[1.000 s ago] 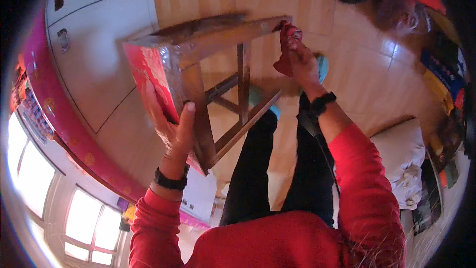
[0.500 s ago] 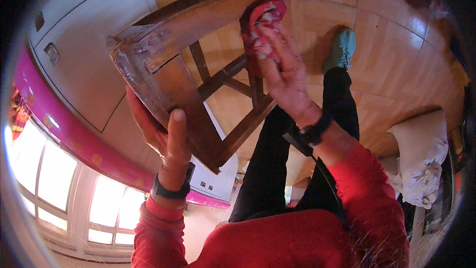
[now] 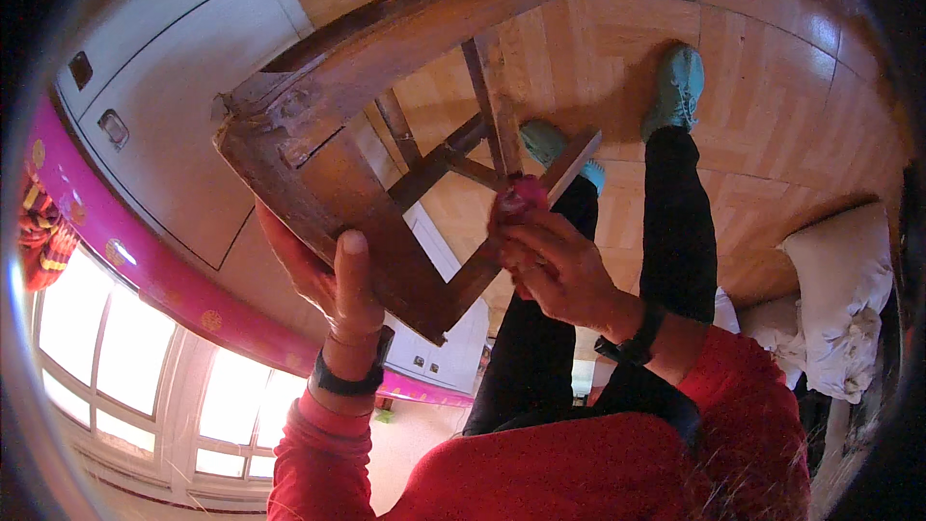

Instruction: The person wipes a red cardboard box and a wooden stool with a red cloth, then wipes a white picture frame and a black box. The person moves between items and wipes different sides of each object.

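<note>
A brown wooden stool (image 3: 376,222) is held tilted in front of me, its legs and crossbars pointing away to the right. My left hand (image 3: 338,280) grips the edge of its seat, thumb on the near face and the other fingers hidden behind. In my right hand (image 3: 555,265) is a bunched red cloth (image 3: 521,201), pressed around a leg near where the crossbars meet. The fingers of that hand are closed over the cloth, which hides part of the wood.
White cabinets (image 3: 183,125) with recessed handles stand at the left beside a pink patterned band (image 3: 145,270). Bright windows (image 3: 106,347) lie at lower left. My teal shoes (image 3: 675,87) rest on the wood-patterned floor (image 3: 762,116). A pale cushion (image 3: 844,289) is at the right.
My right hand has moved down and toward me with the red cloth, from the upper leg to the crossbar joint. My left hand keeps its hold on the stool.
</note>
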`<state>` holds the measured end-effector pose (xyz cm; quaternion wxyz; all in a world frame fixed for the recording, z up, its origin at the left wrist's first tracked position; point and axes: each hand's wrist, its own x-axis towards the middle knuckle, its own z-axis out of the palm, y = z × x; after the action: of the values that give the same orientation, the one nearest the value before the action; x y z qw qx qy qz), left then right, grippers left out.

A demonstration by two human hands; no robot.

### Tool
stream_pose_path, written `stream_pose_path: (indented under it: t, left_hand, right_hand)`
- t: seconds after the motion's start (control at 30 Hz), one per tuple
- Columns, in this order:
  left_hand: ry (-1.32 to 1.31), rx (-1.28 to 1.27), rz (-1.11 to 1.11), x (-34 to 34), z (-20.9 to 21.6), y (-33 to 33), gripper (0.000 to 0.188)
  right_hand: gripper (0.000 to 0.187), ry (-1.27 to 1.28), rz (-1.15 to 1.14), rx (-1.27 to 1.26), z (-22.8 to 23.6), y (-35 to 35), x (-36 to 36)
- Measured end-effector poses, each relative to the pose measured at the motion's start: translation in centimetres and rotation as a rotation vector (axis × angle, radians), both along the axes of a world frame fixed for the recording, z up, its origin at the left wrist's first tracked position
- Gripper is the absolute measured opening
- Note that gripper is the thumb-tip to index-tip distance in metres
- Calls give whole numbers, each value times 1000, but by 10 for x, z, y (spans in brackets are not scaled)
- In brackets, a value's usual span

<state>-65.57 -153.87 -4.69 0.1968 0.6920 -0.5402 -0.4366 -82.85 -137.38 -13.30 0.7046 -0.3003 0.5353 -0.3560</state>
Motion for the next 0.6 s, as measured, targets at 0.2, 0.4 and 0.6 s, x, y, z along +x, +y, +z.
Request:
stream_pose_path:
  t: [0.2,0.4,0.6]
  left_hand:
    - [-15,-3,-5,-3,2,1,92]
    - [0,18,-11,2,1,0,90]
    - [-13,-12,-38,7,-3,1,92]
  right_hand:
    - [29,-313,78,-71,7,-20,-11]
    - [34,-119,72,199,10,14,-42]
    - [53,-407,-188,124,11,-37,-33]
